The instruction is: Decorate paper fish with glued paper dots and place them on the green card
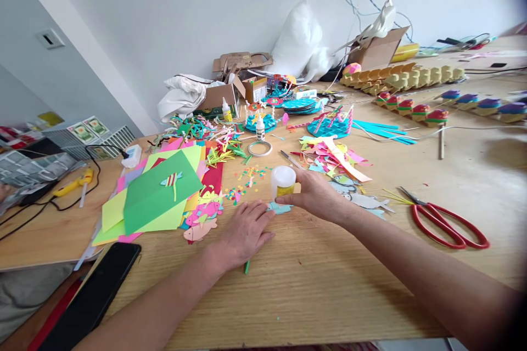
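My right hand (315, 194) is closed around a whitish translucent bottle (282, 176) with a yellow label, probably glue, held just above the table. Beneath the bottle lies a light blue paper piece (280, 208). My left hand (245, 233) rests flat on the wood, fingers stretched out, with its fingertips close to the blue piece; whether they touch it I cannot tell. A thin green strip (246, 267) pokes out below that hand. Small round paper bits (251, 175) are scattered beyond it, and several cut paper fish (201, 229) lie to its left.
Red-handled scissors (448, 225) lie at right, near grey paper fish (366, 201). Coloured sheets (160, 192) and a black phone (96, 290) are at left. Farther back are a tape ring (259, 148), a small glue bottle (260, 128), paper scraps (329, 153) and painted egg-carton strips (420, 111).
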{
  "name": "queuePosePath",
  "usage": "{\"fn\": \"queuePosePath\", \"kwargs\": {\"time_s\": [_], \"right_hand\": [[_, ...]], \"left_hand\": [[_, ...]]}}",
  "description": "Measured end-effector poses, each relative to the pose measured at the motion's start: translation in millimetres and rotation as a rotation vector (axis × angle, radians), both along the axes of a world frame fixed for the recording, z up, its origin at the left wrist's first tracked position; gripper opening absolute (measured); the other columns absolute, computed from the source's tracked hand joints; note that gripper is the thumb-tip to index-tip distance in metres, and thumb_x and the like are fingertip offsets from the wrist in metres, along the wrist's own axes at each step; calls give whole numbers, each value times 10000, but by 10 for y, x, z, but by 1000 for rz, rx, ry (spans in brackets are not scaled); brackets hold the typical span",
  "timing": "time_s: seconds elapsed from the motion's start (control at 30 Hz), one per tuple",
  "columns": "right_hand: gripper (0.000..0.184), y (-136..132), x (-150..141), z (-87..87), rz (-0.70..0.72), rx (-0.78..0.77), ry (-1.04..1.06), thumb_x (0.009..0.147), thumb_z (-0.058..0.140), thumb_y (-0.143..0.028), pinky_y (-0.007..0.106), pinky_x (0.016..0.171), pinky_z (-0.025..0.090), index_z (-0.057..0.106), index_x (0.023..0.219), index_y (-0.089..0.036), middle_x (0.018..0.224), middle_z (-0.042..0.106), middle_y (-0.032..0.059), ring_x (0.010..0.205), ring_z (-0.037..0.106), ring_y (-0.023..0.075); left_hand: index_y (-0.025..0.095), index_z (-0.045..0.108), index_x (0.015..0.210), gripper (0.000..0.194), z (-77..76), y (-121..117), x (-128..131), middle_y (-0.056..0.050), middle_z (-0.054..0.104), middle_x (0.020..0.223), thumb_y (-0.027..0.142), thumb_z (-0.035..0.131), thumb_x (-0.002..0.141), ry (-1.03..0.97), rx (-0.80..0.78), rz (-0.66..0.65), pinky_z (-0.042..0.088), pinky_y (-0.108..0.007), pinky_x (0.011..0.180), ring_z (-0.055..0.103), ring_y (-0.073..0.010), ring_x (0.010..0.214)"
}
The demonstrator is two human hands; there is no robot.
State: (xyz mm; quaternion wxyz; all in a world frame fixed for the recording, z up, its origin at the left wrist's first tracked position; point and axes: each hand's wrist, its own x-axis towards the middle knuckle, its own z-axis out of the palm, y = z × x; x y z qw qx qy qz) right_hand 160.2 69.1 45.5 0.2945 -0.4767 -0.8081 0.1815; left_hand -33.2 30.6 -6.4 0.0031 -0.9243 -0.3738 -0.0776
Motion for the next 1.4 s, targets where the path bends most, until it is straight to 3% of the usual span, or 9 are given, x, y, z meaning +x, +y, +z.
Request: {"fn": "queuePosePath", "kwargs": {"time_s": [0.33,1.4], "right_hand": [[301,9,16,-8,-23,9,17,606,637,-404,263,572,371,573,821,-203,751,617,1,701,558,180],[305,60,-18,39,-25,-20,36,608,649,-363,290,645,403,595,855,-190,810,646,27,764,575,200]], "left_hand": [[228,420,1176,395,82,-42,54,-94,416,1222,390,426,816,46,-21,17,306,-443,916,333,-246,1163],[227,414,1191,401,85,-61,74,-103,395,1255,386,414,823,67,-45,50,291,-452,933,316,-257,1182]]}}
